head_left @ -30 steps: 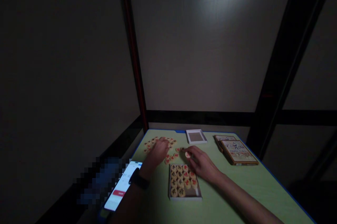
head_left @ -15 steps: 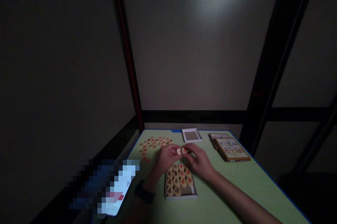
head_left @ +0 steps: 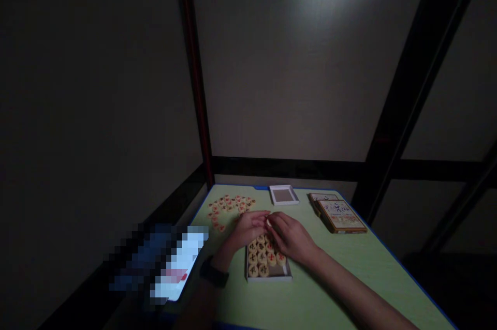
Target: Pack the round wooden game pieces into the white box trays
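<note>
Both my hands meet over the far edge of a small white tray (head_left: 267, 276) filled with several round wooden chess pieces marked in red and black (head_left: 261, 261). My left hand (head_left: 248, 228) is curled, its fingertips pinching a round piece (head_left: 267, 222) between the two hands. My right hand (head_left: 291, 239) is also curled, fingertips touching the same spot. A black band sits on my left wrist (head_left: 214, 270). More loose pieces (head_left: 229, 205) are scattered on the green table (head_left: 349, 278) to the far left.
An empty white box lid (head_left: 284, 194) lies at the table's far edge. Two flat printed boxes (head_left: 338, 213) are stacked at the far right. A lit phone (head_left: 178, 273) sits at the table's left near corner. Dark walls and posts surround the table.
My left hand left the scattered pieces and came right to meet my right hand above the tray. Both hands have since dropped closer to the tray.
</note>
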Motion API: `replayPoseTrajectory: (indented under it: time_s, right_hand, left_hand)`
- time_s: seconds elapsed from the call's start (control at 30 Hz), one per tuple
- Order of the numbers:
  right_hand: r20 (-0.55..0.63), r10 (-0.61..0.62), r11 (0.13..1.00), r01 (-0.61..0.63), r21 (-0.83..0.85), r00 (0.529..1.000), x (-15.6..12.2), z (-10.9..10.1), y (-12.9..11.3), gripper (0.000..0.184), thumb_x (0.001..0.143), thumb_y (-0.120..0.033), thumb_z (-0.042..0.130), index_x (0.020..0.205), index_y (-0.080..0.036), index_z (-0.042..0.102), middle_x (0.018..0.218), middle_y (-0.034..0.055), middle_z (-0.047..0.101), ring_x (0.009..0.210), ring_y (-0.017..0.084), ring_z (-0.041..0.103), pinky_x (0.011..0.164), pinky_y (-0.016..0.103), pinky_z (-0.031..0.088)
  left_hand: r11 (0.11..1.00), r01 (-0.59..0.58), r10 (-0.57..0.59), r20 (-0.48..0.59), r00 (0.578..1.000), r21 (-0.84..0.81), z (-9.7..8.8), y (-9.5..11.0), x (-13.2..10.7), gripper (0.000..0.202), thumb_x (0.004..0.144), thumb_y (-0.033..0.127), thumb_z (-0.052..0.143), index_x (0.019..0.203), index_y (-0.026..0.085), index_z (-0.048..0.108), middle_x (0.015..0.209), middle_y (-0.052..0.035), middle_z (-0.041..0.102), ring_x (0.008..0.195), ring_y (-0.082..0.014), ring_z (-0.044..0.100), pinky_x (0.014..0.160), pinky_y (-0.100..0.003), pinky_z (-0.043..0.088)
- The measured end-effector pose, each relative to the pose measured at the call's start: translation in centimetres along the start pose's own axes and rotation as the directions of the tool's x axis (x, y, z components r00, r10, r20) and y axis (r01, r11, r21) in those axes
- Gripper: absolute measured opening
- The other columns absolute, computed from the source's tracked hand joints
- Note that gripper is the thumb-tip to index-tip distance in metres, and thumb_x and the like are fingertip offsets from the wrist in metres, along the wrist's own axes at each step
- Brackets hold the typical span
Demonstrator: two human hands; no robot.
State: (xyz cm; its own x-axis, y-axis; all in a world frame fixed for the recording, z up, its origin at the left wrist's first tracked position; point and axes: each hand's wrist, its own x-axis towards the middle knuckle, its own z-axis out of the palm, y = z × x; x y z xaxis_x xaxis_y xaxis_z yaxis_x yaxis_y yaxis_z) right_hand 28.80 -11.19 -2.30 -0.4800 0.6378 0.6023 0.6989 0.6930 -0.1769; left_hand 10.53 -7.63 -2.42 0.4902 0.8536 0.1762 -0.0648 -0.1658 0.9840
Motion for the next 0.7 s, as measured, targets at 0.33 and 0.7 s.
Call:
replayPoseTrajectory:
  time_s: [0.33, 0.7]
  right_hand:
    - [0.211, -0.040, 0.987, 0.006, 0.163, 0.977, -2.1, -4.7, -2.8, 0.024, 0.101, -0.027, 0.046, 0.118, -0.018, 0.061, 0.106, 0.0108, 0.071, 0.093, 0.020, 0.068, 0.083, 0.030, 0.054]
    - [0.346, -0.001, 0.998, -0.022, 0.064, 0.938, -5.3, -3.8, -3.8, 0.024, 0.098, -0.021, 0.044, 0.104, -0.014, 0.065, 0.097, 0.0128, 0.068, 0.090, 0.024, 0.062, 0.083, 0.037, 0.051]
  left_hand:
    - [0.917, 0.059, 0.004, -0.156, 0.988, 0.395, 0.8, 2.0, -1.6, 0.040, 0.070, 0.006, 0.057, 0.106, 0.012, 0.071, 0.095, -0.0091, 0.076, 0.084, -0.0195, 0.069, 0.080, -0.030, 0.054]
    - [0.435, 0.015, 0.004, -0.019, 1.000, 0.900, 6.1, 3.3, -9.0, 0.031, 0.081, 0.010, 0.047, 0.108, 0.020, 0.061, 0.104, -0.0083, 0.062, 0.100, -0.0207, 0.057, 0.092, -0.031, 0.046]
